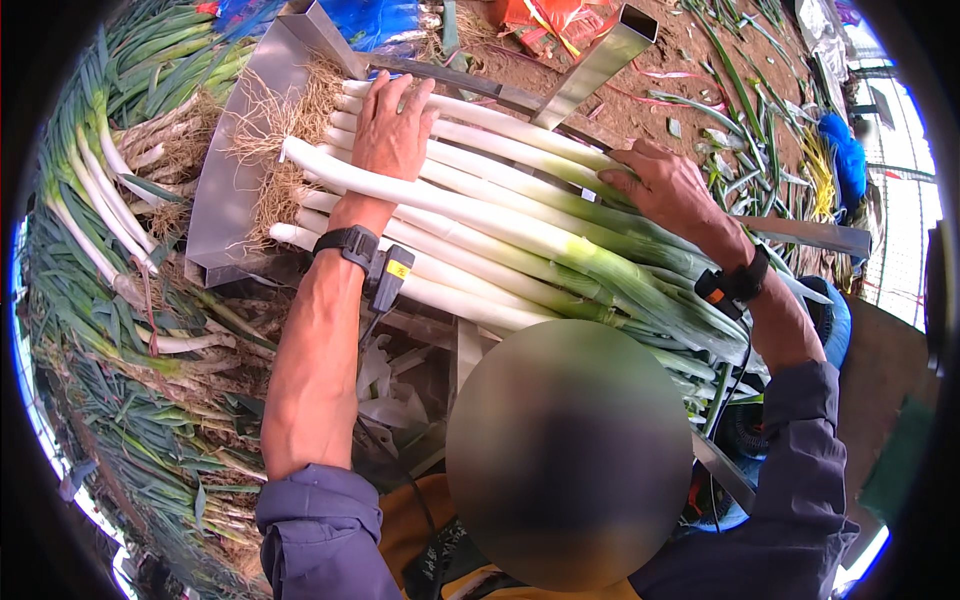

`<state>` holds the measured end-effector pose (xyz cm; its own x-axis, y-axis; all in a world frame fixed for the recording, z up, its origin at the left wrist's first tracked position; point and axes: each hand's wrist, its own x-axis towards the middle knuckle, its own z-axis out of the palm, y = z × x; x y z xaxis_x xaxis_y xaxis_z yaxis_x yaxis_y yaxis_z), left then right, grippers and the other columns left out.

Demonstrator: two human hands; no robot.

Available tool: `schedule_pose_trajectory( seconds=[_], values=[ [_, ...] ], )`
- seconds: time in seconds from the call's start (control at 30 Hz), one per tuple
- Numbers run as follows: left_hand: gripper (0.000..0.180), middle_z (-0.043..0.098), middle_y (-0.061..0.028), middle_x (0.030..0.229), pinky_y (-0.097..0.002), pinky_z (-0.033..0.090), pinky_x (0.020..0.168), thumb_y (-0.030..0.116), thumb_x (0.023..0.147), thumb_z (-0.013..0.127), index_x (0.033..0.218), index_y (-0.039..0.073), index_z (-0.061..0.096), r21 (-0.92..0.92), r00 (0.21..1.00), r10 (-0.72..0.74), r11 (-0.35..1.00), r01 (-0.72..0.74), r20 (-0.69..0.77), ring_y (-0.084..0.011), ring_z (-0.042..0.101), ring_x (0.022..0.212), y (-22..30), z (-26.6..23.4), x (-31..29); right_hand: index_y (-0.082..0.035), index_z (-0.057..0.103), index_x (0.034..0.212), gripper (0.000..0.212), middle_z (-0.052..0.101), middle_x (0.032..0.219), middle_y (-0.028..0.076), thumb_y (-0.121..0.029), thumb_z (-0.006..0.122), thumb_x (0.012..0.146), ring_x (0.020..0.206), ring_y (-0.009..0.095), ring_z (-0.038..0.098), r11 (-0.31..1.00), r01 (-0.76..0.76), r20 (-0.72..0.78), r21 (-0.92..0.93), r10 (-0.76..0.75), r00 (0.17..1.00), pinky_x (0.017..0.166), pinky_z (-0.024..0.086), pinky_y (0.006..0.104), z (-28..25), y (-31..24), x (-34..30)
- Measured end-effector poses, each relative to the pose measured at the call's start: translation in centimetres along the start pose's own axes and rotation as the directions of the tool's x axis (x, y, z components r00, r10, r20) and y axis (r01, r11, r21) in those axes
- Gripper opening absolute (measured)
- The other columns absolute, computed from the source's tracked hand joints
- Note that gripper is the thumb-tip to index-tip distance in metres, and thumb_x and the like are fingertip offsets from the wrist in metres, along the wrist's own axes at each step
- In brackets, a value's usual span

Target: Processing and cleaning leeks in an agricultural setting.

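Both hands (pixel 393 125) (pixel 665 185) flat on leeks (pixel 500 235)

Both hands are bare. The left hand (pixel 392 125) has a black wrist strap carrying a small black device with a yellow label and a thin cable. The right hand (pixel 665 180) wears a black strap with an orange tab. Blue-grey sleeves are pushed up past the elbows.

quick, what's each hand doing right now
left hand: open, flat on the leeks, near the roots
right hand: open, palm down on the leeks
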<state>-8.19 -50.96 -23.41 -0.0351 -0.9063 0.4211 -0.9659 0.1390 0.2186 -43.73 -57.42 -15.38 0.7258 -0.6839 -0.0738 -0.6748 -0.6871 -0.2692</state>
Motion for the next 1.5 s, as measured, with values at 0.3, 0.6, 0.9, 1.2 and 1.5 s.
schedule_pose_trajectory(
  seconds=[0.3, 0.6, 0.9, 1.2, 1.5],
  values=[
    [0.023, 0.056, -0.0107, 0.121, -0.0480, 0.040, 0.105, 0.022, 0.097, 0.063, 0.115, 0.009, 0.065, -0.057, 0.997, -0.076, 0.995, 0.077, 0.021, -0.0331, 0.051, 0.122, 0.7, -0.4, -0.2, -0.007, 0.073, 0.106, 0.050, 0.064, 0.097, 0.013, -0.054, 0.061, 0.095, 0.090, 0.034, 0.065, 0.991, -0.115, 0.128, 0.074, 0.105, 0.986, 0.077, 0.051, 0.0449, 0.5, -1.5, -0.6],
    [0.019, 0.057, -0.0086, 0.113, -0.0470, 0.041, 0.103, 0.019, 0.092, 0.066, 0.109, 0.011, 0.065, -0.012, 0.995, -0.077, 0.997, 0.077, -0.055, -0.0324, 0.052, 0.113, 0.4, 0.0, -0.8, -0.006, 0.073, 0.107, 0.045, 0.062, 0.092, 0.013, -0.049, 0.066, 0.093, 0.088, 0.033, 0.064, 0.993, -0.091, 0.099, 0.077, 0.083, 0.992, 0.075, 0.051, 0.0448, 0.5, -1.4, -0.2],
    [0.023, 0.058, -0.0078, 0.112, -0.0456, 0.040, 0.105, 0.017, 0.091, 0.067, 0.112, 0.009, 0.067, -0.009, 0.997, -0.062, 0.998, 0.061, -0.044, -0.0308, 0.053, 0.113, 0.4, -0.7, 0.1, -0.007, 0.071, 0.111, 0.053, 0.062, 0.095, 0.013, -0.056, 0.061, 0.094, 0.090, 0.035, 0.065, 0.995, -0.091, 0.089, 0.032, 0.088, 0.992, 0.076, 0.051, 0.0468, 0.6, -1.1, -0.4],
    [0.021, 0.061, -0.0101, 0.115, -0.0448, 0.043, 0.102, 0.020, 0.097, 0.060, 0.113, 0.008, 0.065, 0.068, 0.995, -0.026, 0.997, 0.033, -0.100, -0.0338, 0.055, 0.116, -0.9, -1.2, 0.2, -0.006, 0.071, 0.110, 0.048, 0.061, 0.093, 0.013, -0.050, 0.063, 0.094, 0.086, 0.033, 0.064, 0.999, -0.043, 0.033, 0.025, 0.042, 0.999, 0.072, 0.050, 0.0446, 0.8, -1.1, -0.6],
    [0.014, 0.060, -0.0114, 0.113, -0.0442, 0.041, 0.102, 0.014, 0.097, 0.055, 0.107, 0.007, 0.063, 0.116, 0.998, -0.064, 0.991, 0.066, -0.022, -0.0327, 0.053, 0.113, -0.5, -1.5, -0.4, -0.007, 0.071, 0.109, 0.051, 0.061, 0.095, 0.014, -0.054, 0.063, 0.092, 0.086, 0.035, 0.064, 0.997, -0.054, 0.072, 0.056, 0.050, 0.996, 0.074, 0.050, 0.0473, 0.7, -1.2, -0.6]
  ],
)
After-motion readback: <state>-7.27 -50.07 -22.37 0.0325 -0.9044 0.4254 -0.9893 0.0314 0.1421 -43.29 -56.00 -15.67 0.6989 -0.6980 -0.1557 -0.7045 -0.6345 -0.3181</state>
